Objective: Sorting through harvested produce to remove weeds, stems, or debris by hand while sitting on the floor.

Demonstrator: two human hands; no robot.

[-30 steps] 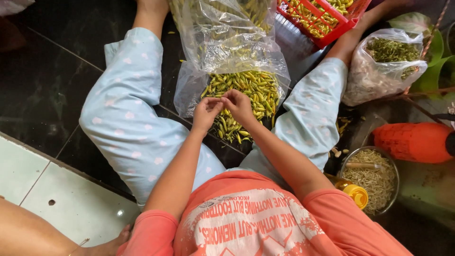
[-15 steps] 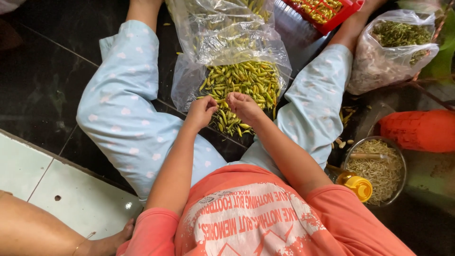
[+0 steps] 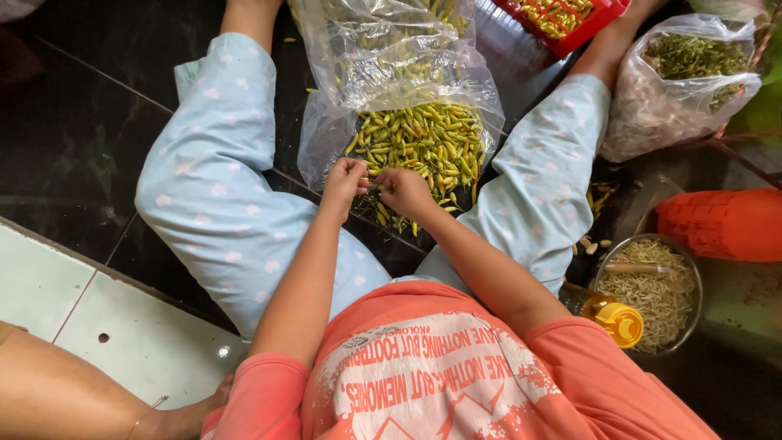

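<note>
I sit on a dark floor with my legs spread, in pale blue dotted trousers. Between my legs lies a pile of small green and yellow chillies (image 3: 419, 143) on an open clear plastic bag (image 3: 391, 57). My left hand (image 3: 345, 181) and my right hand (image 3: 403, 191) meet at the near edge of the pile, fingers pinched together on one small chilli between them. Both hands touch the pile's front edge.
A metal bowl (image 3: 652, 289) of thin pale stems stands at my right, with a yellow-capped bottle (image 3: 617, 320) beside it. An orange ribbed object (image 3: 721, 224), a clear bag of green stems (image 3: 680, 77) and a red basket (image 3: 570, 20) lie further right. Another person's arm (image 3: 73, 399) rests on pale tiles at lower left.
The view has shifted, so the pile and my hands sit lower in the picture. My hands stay together at the pile's near edge, working on a chilli.
</note>
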